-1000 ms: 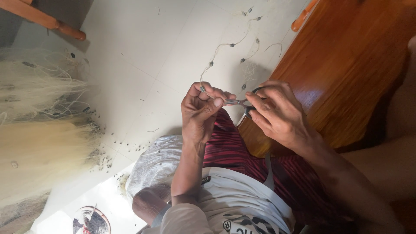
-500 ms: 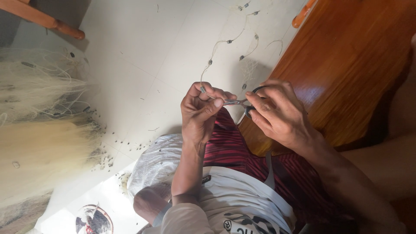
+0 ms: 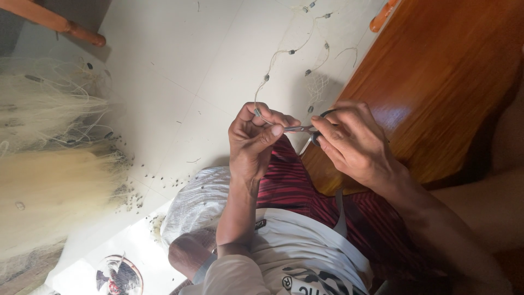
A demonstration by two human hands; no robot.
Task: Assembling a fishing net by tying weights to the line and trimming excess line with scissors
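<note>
Net heap (image 3: 49, 180): pale, piled on the floor at 9 o'clock.
Left hand (image 3: 256, 142): fingers pinched closed on a thin weighted line (image 3: 284, 52) trailing toward 12 o'clock.
Right hand (image 3: 355, 145): gripping small scissors (image 3: 305, 129), tips at the pinched line, centre frame.

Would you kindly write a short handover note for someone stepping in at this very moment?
Left hand: grip pinched on a thin line strung with small dark weights, which trails away over the white tiled floor.
Right hand: holds small scissors, tips pointing at the left fingertips.
Nearby: pale heap of fishing net on the floor at the left, loose dark bits scattered beside it; wooden furniture at the right.
Done: line gathered between both hands.
Left: whether any cut has been made cannot be told.
</note>
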